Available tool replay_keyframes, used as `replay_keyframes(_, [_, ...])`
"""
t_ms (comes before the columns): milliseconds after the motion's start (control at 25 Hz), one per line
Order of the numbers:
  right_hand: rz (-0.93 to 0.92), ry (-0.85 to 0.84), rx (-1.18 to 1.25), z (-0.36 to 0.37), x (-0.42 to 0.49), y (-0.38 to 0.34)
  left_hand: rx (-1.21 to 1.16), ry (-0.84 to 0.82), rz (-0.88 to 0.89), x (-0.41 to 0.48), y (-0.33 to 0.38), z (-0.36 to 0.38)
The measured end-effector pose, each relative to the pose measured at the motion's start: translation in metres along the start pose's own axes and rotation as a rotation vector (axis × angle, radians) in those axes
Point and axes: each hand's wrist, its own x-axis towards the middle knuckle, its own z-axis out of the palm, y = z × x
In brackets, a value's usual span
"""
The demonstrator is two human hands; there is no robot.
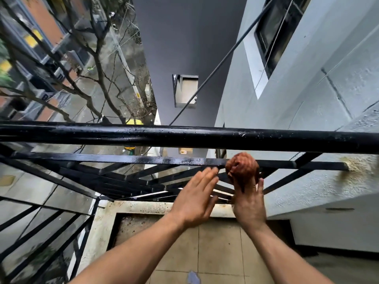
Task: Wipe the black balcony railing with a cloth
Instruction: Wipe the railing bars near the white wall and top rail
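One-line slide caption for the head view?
Right hand holds a balled reddish cloth at the lower bar of the black balcony railing; left hand open beside it.

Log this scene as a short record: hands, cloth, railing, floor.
left hand: open, fingers straight, tips near the lower bar
right hand: grips the cloth from below
cloth: reddish-brown, balled up, at the lower bar
top rail: black, round, droplets on it
lower bar: black, flat, glossy
floor: beige tiles
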Motion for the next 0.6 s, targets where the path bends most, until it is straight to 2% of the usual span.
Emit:
replay_keyframes(120, [-0.171,-0.002,-0.095,0.016,0.008,0.036,-0.016,-0.069,-0.041,-0.018,-0.018,0.023])
replay_keyframes(200, [-0.061,-0.115,-0.11,0.014,0.014,0.019,-0.062,-0.042,-0.218,-0.022,-0.036,0.038])
replay_keyframes(280, [0.083,-0.312,-0.022,0.024,0.029,-0.035,-0.133,0.046,-0.347,-0.02,-0.051,0.051])
replay_keyframes(360, [0.1,-0.441,0.149,0.057,0.031,-0.109,-0.242,0.156,-0.418,-0.026,-0.063,0.062])
replay_keyframes(440, [-0.071,-0.436,0.275,0.109,0.025,-0.176,-0.247,0.282,-0.52,-0.037,-0.087,0.065])
replay_keyframes(480, [-0.127,-0.494,0.374,0.133,0.021,-0.206,-0.213,0.299,-0.555,-0.044,-0.105,0.069])
replay_keyframes(520, [-0.111,-0.511,0.473,0.16,0.011,-0.233,-0.186,0.278,-0.573,-0.055,-0.12,0.071])
replay_keyframes(600, [-0.149,-0.446,0.422,0.187,0.0,-0.264,-0.145,0.213,-0.572,-0.071,-0.149,0.071])
